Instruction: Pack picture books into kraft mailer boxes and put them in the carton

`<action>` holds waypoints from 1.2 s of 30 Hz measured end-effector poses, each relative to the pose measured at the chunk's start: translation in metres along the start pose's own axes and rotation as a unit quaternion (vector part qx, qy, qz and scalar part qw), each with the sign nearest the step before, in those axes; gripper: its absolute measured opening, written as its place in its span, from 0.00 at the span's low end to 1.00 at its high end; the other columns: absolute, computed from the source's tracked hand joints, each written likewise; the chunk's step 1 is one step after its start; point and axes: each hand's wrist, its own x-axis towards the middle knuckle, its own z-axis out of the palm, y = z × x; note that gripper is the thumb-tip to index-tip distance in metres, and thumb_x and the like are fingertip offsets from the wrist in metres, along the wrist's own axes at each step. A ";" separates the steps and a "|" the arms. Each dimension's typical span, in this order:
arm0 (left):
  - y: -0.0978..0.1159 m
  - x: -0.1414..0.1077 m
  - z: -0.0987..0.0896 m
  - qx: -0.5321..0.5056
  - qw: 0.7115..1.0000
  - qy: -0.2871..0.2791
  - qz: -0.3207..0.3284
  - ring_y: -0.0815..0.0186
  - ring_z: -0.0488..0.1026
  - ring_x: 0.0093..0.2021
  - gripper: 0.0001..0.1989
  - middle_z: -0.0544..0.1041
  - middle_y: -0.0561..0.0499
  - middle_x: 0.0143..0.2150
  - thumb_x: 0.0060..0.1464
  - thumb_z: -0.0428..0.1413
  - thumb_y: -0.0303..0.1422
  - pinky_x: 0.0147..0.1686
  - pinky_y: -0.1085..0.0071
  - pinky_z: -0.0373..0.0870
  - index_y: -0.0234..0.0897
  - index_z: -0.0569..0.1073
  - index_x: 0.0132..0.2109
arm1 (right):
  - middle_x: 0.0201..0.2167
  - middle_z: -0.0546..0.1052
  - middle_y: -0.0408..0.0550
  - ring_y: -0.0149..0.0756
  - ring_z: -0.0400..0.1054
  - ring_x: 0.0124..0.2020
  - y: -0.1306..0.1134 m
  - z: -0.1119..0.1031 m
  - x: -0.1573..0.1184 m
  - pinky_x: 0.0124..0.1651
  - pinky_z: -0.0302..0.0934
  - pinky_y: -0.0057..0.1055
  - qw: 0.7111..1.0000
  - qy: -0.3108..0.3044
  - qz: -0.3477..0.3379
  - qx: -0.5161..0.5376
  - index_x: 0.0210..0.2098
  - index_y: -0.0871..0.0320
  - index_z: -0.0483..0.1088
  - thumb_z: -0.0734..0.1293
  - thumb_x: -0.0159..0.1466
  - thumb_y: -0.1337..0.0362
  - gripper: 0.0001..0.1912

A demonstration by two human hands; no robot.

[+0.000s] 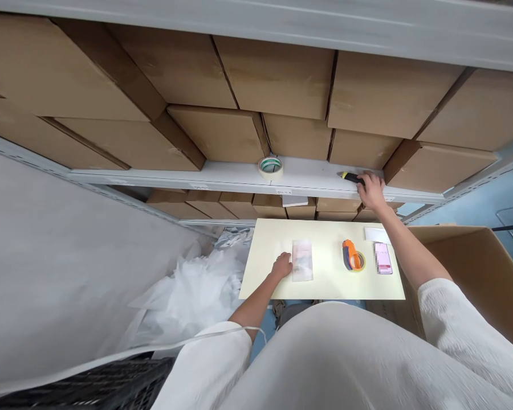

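The fingers of the right hand (371, 190) curl over the rear end of a black-and-yellow knife (351, 177); whether they are closed round it or only resting on it, I cannot tell. The knife lies on the shelf (308, 172), behind its front edge and just left of the end carton (440, 165), with its narrow end pointing left. It looks light and stiff; the dark handle is the place to hold, well away from that narrow end.

The fingers of the left hand (283, 265) are bent and close together, at the left edge of a clear packet (302, 260); a pinch cannot be made out. The packet lies flat on the counter (325, 289), left of centre, between the far and near edges. It should be thin, limp and slippery, best taken by a side edge.

Farther out, an orange tape dispenser (350, 253) sits right of centre, a phone (383, 258) lies near the counter's right edge, and a white flat piece (377, 234) lies by the far right corner.
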 end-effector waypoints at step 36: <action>-0.117 -0.030 0.020 0.009 0.992 0.013 0.122 0.44 0.28 0.84 0.53 0.37 0.43 0.85 0.63 0.62 0.45 0.79 0.39 0.29 0.44 0.40 0.84 | 0.69 0.62 0.64 0.63 0.60 0.69 -0.222 0.198 -0.290 0.67 0.60 0.58 0.861 -0.350 0.367 0.038 0.74 0.51 0.53 0.71 0.65 0.56 0.41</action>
